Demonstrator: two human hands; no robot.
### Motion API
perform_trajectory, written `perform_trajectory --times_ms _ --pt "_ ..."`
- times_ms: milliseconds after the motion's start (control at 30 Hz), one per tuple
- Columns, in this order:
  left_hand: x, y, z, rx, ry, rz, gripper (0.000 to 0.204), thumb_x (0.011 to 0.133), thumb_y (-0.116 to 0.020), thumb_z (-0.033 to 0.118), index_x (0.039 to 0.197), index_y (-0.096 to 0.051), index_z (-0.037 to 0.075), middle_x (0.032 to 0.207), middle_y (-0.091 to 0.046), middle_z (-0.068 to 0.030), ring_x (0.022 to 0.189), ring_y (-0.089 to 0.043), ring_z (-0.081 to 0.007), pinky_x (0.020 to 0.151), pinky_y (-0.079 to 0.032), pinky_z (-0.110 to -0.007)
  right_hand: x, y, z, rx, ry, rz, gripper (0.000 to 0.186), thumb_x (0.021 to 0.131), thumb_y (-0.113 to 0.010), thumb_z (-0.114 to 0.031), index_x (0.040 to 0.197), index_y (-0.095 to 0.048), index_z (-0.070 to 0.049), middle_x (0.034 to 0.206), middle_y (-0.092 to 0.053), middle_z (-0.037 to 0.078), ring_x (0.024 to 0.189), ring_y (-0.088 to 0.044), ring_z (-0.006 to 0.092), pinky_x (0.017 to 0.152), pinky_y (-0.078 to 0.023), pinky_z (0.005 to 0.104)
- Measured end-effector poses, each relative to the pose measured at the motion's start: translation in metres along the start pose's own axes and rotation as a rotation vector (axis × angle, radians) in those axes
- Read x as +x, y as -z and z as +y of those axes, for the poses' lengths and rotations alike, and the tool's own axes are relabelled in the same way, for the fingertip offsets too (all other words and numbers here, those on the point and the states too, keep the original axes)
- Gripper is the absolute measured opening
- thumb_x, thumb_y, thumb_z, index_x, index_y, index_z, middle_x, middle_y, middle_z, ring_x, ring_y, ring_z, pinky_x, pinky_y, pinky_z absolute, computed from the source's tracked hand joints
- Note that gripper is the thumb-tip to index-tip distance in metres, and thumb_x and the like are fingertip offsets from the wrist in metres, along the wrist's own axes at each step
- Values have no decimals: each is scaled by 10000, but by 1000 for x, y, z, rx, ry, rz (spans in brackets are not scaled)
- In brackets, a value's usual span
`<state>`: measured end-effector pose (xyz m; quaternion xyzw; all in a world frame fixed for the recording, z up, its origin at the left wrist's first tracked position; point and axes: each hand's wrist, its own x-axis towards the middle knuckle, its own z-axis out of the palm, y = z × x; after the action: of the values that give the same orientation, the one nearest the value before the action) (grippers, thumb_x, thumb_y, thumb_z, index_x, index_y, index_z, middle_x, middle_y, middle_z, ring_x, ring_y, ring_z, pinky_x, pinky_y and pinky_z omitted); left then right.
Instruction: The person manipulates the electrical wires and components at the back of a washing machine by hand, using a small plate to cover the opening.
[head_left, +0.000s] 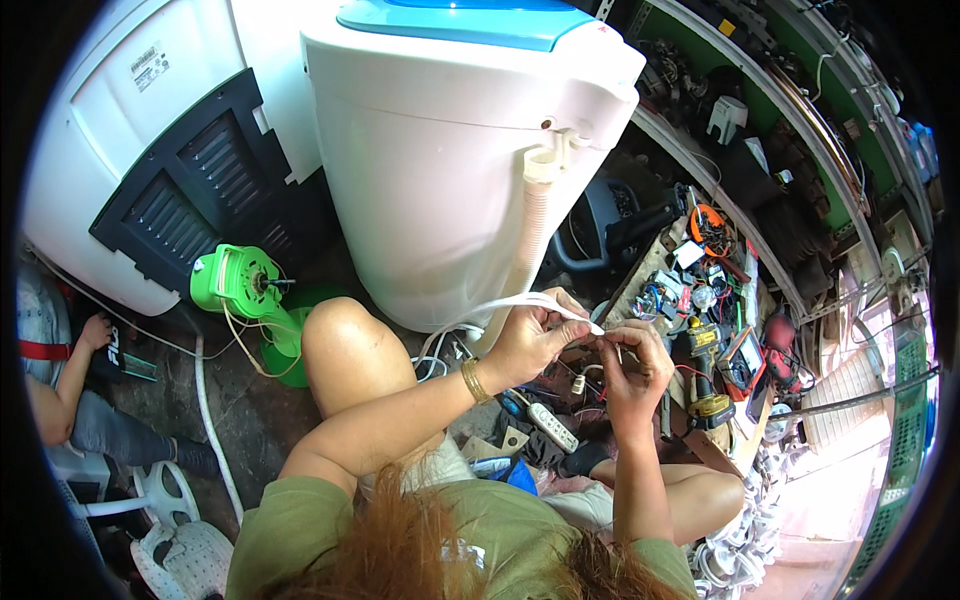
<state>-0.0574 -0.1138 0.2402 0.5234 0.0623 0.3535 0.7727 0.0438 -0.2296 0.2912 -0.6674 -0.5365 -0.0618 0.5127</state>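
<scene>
A white cable [515, 301] runs through the fingers of my left hand [540, 338], which is closed on it near its end. Against that end my right hand [637, 365] is pinched, thumb and fingers pressed together; the tip is too small to make out. Both hands meet over my lap, in front of a white washing machine [430, 170] with a blue lid [460, 22]. A ribbed drain hose [533, 225] hangs down the machine's side, just behind my hands. Loose loops of white cable lie at its base.
Left stand a green fan motor [237, 280] and a white machine with a black vented panel [190, 175]. Another person's arm [60, 395] shows far left. Right are a cordless drill [706, 372], several small parts and shelves [730, 75]. A power strip [552, 427] lies below my hands.
</scene>
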Motion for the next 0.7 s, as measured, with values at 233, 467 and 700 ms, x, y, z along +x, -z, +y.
perform_trajectory --times_ms 233,467,700 --pt "2 1 10 499 -418 15 165 798 -715 113 785 -588 7 790 -629 -80 678 -594 -138 603 -470 -260 2 -6 6 -124 47 -34 197 640 -685 82 764 -573 -24 774 -591 92 715 -539 238 649 -435 327" --pt "5 8 6 544 -445 66 168 782 -723 105 786 -592 -1 773 -627 -98 677 -608 -180 599 -480 -275 2 -24 16 -252 141 -25 237 628 -655 76 806 -558 -47 808 -566 89 769 -486 282 687 -405 364" --pt "5 17 -14 182 -72 187 141 865 -657 93 936 -557 25 850 -586 -7 645 -495 -29 550 -417 -188 2 -38 29 -272 147 -197 234 674 -654 36 821 -492 -47 872 -567 115 832 -510 305 740 -399 391"
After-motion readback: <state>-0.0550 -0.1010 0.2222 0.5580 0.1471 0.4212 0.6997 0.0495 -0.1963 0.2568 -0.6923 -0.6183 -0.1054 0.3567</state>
